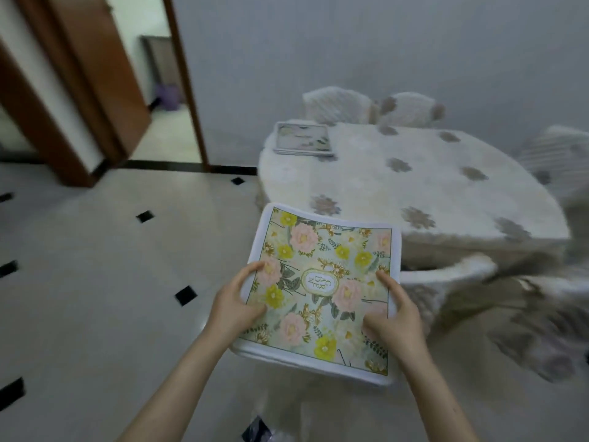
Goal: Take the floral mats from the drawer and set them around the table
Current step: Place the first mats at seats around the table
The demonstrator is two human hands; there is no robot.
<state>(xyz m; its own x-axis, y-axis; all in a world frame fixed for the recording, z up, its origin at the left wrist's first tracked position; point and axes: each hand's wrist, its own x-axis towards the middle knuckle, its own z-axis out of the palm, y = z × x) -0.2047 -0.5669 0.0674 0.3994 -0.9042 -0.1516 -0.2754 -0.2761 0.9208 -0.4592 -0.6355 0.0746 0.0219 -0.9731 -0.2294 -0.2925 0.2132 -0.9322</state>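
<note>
Both arms reached forward, the left hand [234, 306] and right hand [396, 317] gripping opposite edges of a stack of floral mats [318, 291], thumbs on top. The stack hung above the floor just short of the tabletop [414, 186], where another floral mat [302, 138] lay at the far edge.

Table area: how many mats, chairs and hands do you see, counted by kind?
Floral mats: 2, one held, one on the table
Chairs: 4, at
Hands: 2, left hand, right hand
Total: 8
</note>
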